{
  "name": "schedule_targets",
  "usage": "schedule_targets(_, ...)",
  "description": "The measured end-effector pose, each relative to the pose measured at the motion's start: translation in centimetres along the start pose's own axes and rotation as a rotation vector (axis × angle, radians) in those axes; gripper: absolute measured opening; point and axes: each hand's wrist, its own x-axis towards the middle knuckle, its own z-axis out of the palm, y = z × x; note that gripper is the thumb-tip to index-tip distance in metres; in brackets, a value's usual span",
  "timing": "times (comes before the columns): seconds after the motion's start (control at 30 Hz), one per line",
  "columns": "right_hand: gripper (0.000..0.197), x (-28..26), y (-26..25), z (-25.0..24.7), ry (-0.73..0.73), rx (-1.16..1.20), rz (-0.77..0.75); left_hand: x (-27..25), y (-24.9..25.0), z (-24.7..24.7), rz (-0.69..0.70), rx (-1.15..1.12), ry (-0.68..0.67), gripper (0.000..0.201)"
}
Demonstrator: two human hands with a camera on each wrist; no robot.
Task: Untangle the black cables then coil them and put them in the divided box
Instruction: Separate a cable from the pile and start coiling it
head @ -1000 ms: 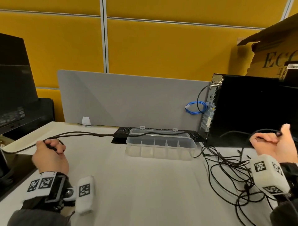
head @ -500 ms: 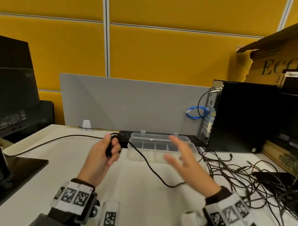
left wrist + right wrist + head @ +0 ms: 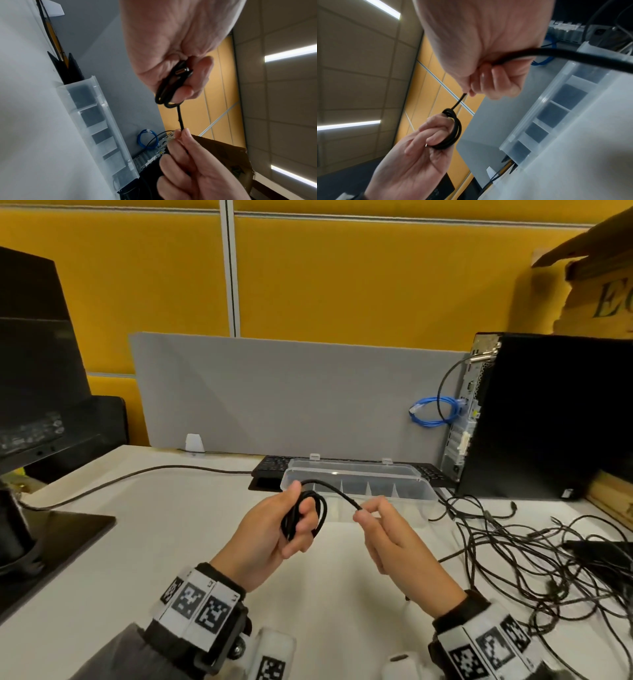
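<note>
White desk (image 3: 171, 542) spreads under your hands, with the black computer tower (image 3: 548, 419) at its far right and a loose tangle of black cables (image 3: 513, 559) lying beside it. Behind your hands sits the clear divided box (image 3: 424, 494), its lid open. Your left hand (image 3: 270, 539) grips a small coil of black cable (image 3: 320, 517) looped round its fingers. Your right hand (image 3: 394, 539) pinches that cable's free stretch just beside the coil.
</note>
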Motion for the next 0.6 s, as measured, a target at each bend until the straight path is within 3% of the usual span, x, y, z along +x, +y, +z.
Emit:
schedule_targets(0.13, 0.014, 0.4, 0.7, -0.8, 0.167, -0.152, -0.033, -0.2, -0.4, 0.5, -0.106, -0.102, -0.050, 0.033)
schedule_targets(0.2, 0.014, 0.2, 0.8, -0.9, 0.078, -0.256, -0.013, -0.3, -0.2, 0.8, -0.048, -0.256, -0.033, 0.033)
schedule_targets(0.27, 0.017, -0.1, 0.3, -0.7, -0.163, -0.276, -0.004, 0.1, -0.2, 0.6, 0.091, -0.356, 0.012, 0.031)
schedule_targets(0.33, 0.019, -0.6, -0.9, 0.0, -0.422, -0.230, 0.000, 0.7, -0.7, 0.0, 0.207, -0.221, 0.077, 0.033)
schedule_targets(0.4, 0.021, -1.3, -2.1, 0.4, -0.543, -0.221, -0.041, 1.0, -1.1, -0.5, 0.246, 0.053, 0.135, 0.039)
schedule_targets(0.47, 0.023, -1.3, -2.7, 0.2, -0.480, -0.213, -0.116, 0.6, -1.0, -0.5, 0.227, 0.382, 0.098, 0.040)
schedule_targets(0.6, 0.020, -1.1, -2.2, -1.0, -0.218, -0.298, -0.185, -0.5, -0.3, 0.0, -0.025, 0.710, -0.262, 0.021)
